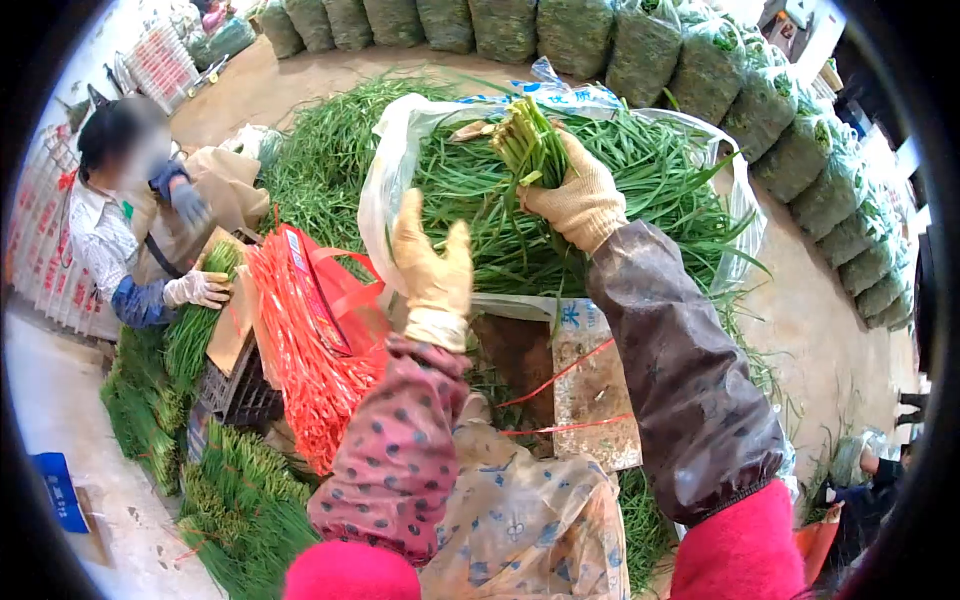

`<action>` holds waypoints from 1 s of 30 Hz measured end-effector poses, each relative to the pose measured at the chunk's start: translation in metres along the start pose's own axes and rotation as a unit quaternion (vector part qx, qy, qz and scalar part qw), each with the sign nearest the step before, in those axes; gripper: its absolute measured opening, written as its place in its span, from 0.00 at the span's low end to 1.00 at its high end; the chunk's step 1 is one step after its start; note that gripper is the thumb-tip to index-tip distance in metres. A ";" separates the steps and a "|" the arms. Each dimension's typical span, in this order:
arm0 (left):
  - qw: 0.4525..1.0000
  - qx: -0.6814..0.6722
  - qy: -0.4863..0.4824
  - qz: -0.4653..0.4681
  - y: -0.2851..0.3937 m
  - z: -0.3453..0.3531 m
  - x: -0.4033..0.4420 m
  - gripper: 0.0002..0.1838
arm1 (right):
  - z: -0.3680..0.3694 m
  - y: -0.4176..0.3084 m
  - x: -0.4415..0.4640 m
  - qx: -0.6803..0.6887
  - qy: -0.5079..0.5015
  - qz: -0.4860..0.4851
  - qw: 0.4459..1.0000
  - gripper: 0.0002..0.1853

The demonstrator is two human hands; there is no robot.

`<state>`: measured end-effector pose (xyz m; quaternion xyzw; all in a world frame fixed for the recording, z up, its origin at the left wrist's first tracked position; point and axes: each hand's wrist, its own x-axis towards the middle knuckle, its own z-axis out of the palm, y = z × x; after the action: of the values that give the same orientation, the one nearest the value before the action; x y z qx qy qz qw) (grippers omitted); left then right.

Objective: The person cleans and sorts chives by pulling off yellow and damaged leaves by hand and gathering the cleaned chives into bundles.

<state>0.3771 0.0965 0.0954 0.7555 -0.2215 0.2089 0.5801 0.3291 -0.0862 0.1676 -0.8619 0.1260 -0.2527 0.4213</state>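
Observation:
My right hand (575, 195), in a cream work glove, is closed around a bunch of Chinese chives (527, 140), pale cut ends pointing up. It holds them over a large heap of loose chives (660, 170) in a white plastic sheet (383, 165). My left hand (433, 262), gloved too, is raised at the near left edge of that sheet. Its fingers are spread and nothing is in them. Below and left of it hangs a thick bundle of red plastic ties (300, 350). A brown-stained board (597, 390) with two red strips across it lies in front of me.
On the left a co-worker (120, 220) in gloves handles chives on a wooden board (232, 315) above a dark crate (240, 395). Tied bunches (240, 500) pile on the floor at lower left. Filled clear bags (610, 50) line the back and right.

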 end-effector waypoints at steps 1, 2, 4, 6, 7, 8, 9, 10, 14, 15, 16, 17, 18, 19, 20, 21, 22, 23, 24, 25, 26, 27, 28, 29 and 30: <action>0.998 -0.002 -0.033 0.045 0.016 0.001 -0.006 0.39 | 0.001 -0.002 -0.001 0.028 0.017 -0.008 0.999 0.34; 0.995 -0.053 -0.078 0.043 0.020 0.007 -0.011 0.41 | 0.001 -0.004 -0.003 0.029 0.017 -0.009 0.999 0.34; 0.990 -0.089 -0.112 0.010 0.026 0.027 -0.018 0.43 | -0.002 -0.008 -0.007 0.111 -0.025 -0.038 0.993 0.33; 0.974 -0.166 -0.145 0.052 0.014 0.049 -0.023 0.45 | -0.005 -0.011 -0.010 0.127 -0.062 -0.009 0.990 0.33; 0.960 -0.219 -0.176 0.014 0.027 0.055 -0.023 0.44 | -0.010 -0.023 -0.015 0.062 -0.097 -0.016 0.993 0.35; 0.957 -0.227 -0.179 0.014 0.037 0.057 -0.022 0.44 | -0.018 -0.033 -0.019 -0.007 -0.128 -0.018 0.992 0.37; 0.849 -0.483 -0.168 -0.134 0.044 0.061 -0.024 0.40 | -0.027 -0.047 -0.020 -0.046 -0.140 0.011 0.989 0.37; 0.844 -0.477 -0.194 -0.151 0.041 0.064 -0.026 0.39 | -0.029 -0.048 -0.016 -0.031 -0.162 0.012 0.986 0.38; 0.950 0.146 -0.255 0.105 0.022 0.075 -0.043 0.46 | -0.036 -0.052 -0.011 -0.117 -0.064 0.011 0.991 0.35; 0.917 0.217 -0.327 0.074 0.017 0.082 -0.051 0.50 | -0.043 -0.057 -0.004 -0.109 0.004 -0.038 0.993 0.30; 0.882 0.275 -0.378 0.057 0.024 0.080 -0.050 0.50 | -0.057 -0.068 -0.003 0.040 0.031 -0.078 0.996 0.24; 0.876 0.294 -0.374 0.073 0.018 0.084 -0.053 0.50 | -0.071 -0.060 0.011 0.013 0.098 -0.119 0.988 0.20; 0.870 0.311 -0.372 0.093 0.010 0.090 -0.055 0.49 | -0.092 -0.086 0.008 0.073 0.134 -0.177 0.972 0.20; 0.854 0.328 -0.397 0.070 0.015 0.093 -0.049 0.48 | -0.122 -0.094 0.013 0.032 0.133 -0.130 0.982 0.16; 0.847 0.339 -0.406 0.054 0.018 0.096 -0.046 0.48 | -0.147 -0.101 0.018 0.021 0.166 -0.139 0.976 0.16; 0.840 0.337 -0.422 0.041 0.020 0.097 -0.042 0.49 | -0.172 -0.109 0.018 0.019 0.212 -0.150 0.966 0.16; 0.833 0.336 -0.438 0.029 0.021 0.096 -0.037 0.49 | -0.197 -0.115 0.017 0.017 0.253 -0.154 0.955 0.16; 0.814 0.330 -0.478 0.011 0.027 0.091 -0.030 0.49 | -0.224 -0.119 0.017 0.017 0.292 -0.151 0.944 0.16; 0.803 0.332 -0.496 0.004 0.033 0.088 -0.023 0.49 | -0.250 -0.123 0.014 0.017 0.332 -0.148 0.931 0.16; 0.791 0.338 -0.510 0.010 0.036 0.084 -0.018 0.49 | -0.272 -0.125 0.010 0.018 0.368 -0.138 0.919 0.16; 0.778 0.344 -0.526 0.017 0.042 0.080 -0.015 0.49 | -0.293 -0.125 0.003 0.022 0.398 -0.124 0.909 0.16; 0.749 0.397 -0.530 0.011 0.058 0.077 -0.012 0.47 | -0.310 -0.125 -0.005 0.028 0.430 -0.110 0.896 0.16; 0.720 0.449 -0.528 0.010 0.079 0.074 -0.007 0.46 | -0.325 -0.125 -0.016 0.036 0.456 -0.098 0.884 0.16; 0.714 0.475 -0.512 0.044 0.099 0.068 -0.010 0.43 | -0.337 -0.125 -0.029 0.048 0.479 -0.085 0.873 0.16; 0.707 0.501 -0.493 0.075 0.119 0.059 -0.016 0.41 | -0.346 -0.126 -0.044 0.064 0.497 -0.076 0.862 0.16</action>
<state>0.2988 0.0137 0.1651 0.9114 -0.3945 -0.0707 -0.0933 0.1051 -0.2192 0.4321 -0.6005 0.2362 -0.6859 0.3363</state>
